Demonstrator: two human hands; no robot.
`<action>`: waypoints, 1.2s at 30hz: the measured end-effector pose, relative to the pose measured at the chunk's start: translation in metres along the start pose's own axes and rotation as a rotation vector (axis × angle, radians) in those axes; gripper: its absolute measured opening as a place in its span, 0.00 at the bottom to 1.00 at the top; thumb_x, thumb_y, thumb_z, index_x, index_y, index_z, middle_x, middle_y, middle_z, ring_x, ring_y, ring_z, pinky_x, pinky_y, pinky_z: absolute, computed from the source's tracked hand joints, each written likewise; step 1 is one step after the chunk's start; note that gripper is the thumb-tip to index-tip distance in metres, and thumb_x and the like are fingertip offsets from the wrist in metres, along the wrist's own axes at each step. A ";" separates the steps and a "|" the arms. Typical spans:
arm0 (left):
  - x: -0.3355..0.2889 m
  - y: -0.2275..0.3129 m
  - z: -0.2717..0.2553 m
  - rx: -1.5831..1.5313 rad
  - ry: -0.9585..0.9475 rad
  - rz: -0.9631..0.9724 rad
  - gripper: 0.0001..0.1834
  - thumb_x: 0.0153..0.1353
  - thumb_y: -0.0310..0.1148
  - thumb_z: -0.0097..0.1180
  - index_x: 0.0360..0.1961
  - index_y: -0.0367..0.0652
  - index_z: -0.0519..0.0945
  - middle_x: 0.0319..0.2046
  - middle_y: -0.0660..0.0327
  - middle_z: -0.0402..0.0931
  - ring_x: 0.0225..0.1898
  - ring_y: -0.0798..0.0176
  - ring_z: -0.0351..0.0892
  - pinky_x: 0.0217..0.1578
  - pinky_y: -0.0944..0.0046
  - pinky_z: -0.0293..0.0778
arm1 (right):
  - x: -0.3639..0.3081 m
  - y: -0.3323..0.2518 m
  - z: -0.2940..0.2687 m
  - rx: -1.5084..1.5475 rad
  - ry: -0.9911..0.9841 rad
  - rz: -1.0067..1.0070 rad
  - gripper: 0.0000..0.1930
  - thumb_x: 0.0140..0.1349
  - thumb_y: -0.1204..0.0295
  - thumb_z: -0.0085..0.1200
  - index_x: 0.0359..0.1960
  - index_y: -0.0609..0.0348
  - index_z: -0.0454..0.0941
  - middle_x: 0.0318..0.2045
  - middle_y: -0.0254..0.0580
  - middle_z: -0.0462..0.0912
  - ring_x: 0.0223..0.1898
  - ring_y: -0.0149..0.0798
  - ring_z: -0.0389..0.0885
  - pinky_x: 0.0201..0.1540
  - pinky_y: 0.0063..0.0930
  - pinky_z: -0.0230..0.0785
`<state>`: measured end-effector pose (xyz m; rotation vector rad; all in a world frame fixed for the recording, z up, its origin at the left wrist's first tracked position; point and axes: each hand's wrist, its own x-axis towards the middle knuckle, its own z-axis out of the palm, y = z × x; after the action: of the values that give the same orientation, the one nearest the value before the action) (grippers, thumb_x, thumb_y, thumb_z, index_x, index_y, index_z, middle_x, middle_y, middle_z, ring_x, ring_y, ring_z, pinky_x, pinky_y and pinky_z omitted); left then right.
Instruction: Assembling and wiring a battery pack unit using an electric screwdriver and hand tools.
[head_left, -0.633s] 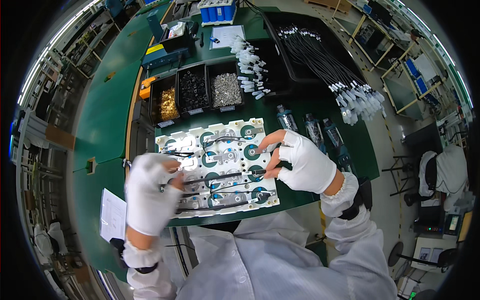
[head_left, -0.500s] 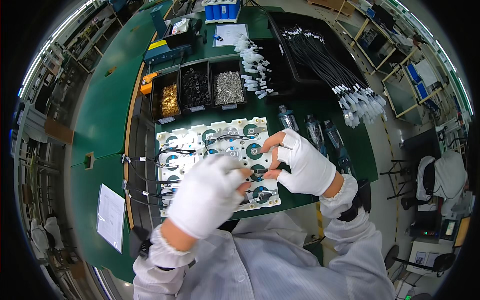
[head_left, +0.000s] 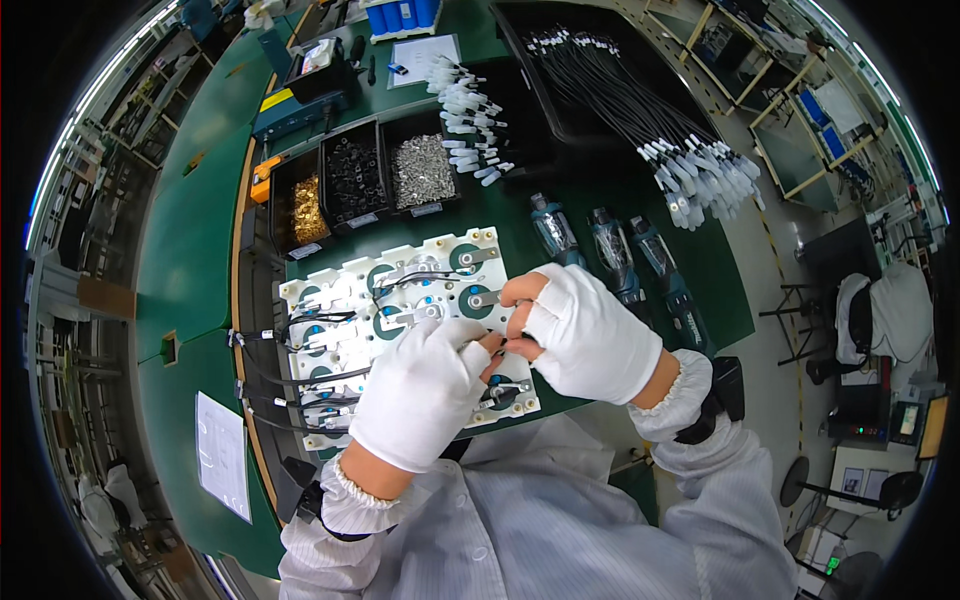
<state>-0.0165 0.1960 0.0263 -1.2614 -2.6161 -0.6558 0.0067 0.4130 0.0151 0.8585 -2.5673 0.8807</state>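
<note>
A white plastic tray (head_left: pixel 350 275) with round openings, metal tabs and black cables lies on the green table in front of me. Over its right part, my left hand (head_left: pixel 425 390) and my right hand (head_left: pixel 590 325), both in white fingerless gloves, meet fingertip to fingertip. Their fingers are pinched around a small dark piece, mostly hidden by the fingers, so I cannot tell its kind. Black cables (head_left: pixel 325 379) run off the tray's left side. By the near right corner, a black cable end (head_left: pixel 500 398) lies next to the left hand.
Beyond the tray stand bins of brass-coloured parts (head_left: pixel 306 212), black parts (head_left: pixel 352 170) and silver parts (head_left: pixel 424 172). Several power screwdrivers (head_left: pixel 617 255) lie to the right. A black tray (head_left: pixel 520 60) holds a cable bundle (head_left: pixel 610 95) with white-capped ends. Paper (head_left: pixel 222 455) lies at left.
My hands have drawn closer together, the fingertips now meeting. The view has shifted, so tray and bins appear further left.
</note>
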 end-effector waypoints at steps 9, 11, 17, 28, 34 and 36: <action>-0.005 -0.011 0.008 -0.049 0.070 0.029 0.09 0.54 0.26 0.72 0.38 0.46 0.89 0.36 0.66 0.82 0.31 0.57 0.80 0.31 0.58 0.77 | -0.064 0.028 0.031 -0.665 -0.043 0.851 0.22 0.63 0.54 0.62 0.42 0.64 0.80 0.40 0.48 0.79 0.43 0.50 0.79 0.42 0.44 0.73; -0.005 -0.011 0.009 -0.061 0.078 0.033 0.09 0.54 0.26 0.72 0.37 0.46 0.89 0.36 0.66 0.83 0.32 0.57 0.80 0.31 0.58 0.78 | -0.067 0.023 0.047 -0.789 -0.266 0.883 0.26 0.62 0.51 0.62 0.45 0.65 0.79 0.43 0.48 0.78 0.45 0.48 0.77 0.43 0.42 0.72; -0.004 -0.010 0.005 -0.112 0.111 -0.006 0.08 0.52 0.27 0.72 0.36 0.44 0.89 0.38 0.65 0.83 0.33 0.56 0.80 0.34 0.57 0.78 | -0.061 0.031 0.066 -0.520 -0.117 1.028 0.30 0.56 0.62 0.67 0.54 0.67 0.70 0.43 0.52 0.80 0.39 0.55 0.85 0.46 0.45 0.78; -0.007 -0.012 0.007 -0.031 0.110 0.029 0.04 0.55 0.31 0.68 0.28 0.45 0.85 0.35 0.67 0.80 0.35 0.58 0.79 0.37 0.57 0.77 | -0.060 -0.005 -0.005 1.047 0.440 0.674 0.18 0.64 0.75 0.61 0.52 0.63 0.69 0.35 0.49 0.81 0.32 0.39 0.83 0.39 0.37 0.78; -0.014 -0.016 0.010 -0.078 0.085 -0.091 0.03 0.55 0.32 0.67 0.30 0.49 0.86 0.33 0.67 0.80 0.36 0.59 0.80 0.37 0.57 0.78 | 0.015 -0.025 -0.017 1.131 0.518 -0.076 0.38 0.63 0.29 0.50 0.36 0.60 0.71 0.20 0.42 0.75 0.18 0.39 0.73 0.24 0.38 0.71; -0.011 -0.015 0.008 -0.010 0.073 -0.032 0.03 0.57 0.33 0.65 0.31 0.50 0.87 0.33 0.67 0.80 0.36 0.59 0.80 0.38 0.58 0.78 | 0.027 -0.029 -0.016 1.093 0.496 -0.083 0.38 0.62 0.28 0.50 0.36 0.60 0.71 0.20 0.43 0.76 0.18 0.40 0.74 0.24 0.38 0.71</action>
<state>-0.0211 0.1837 0.0105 -1.1780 -2.5817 -0.7074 0.0045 0.3927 0.0528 0.8014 -1.4974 2.1798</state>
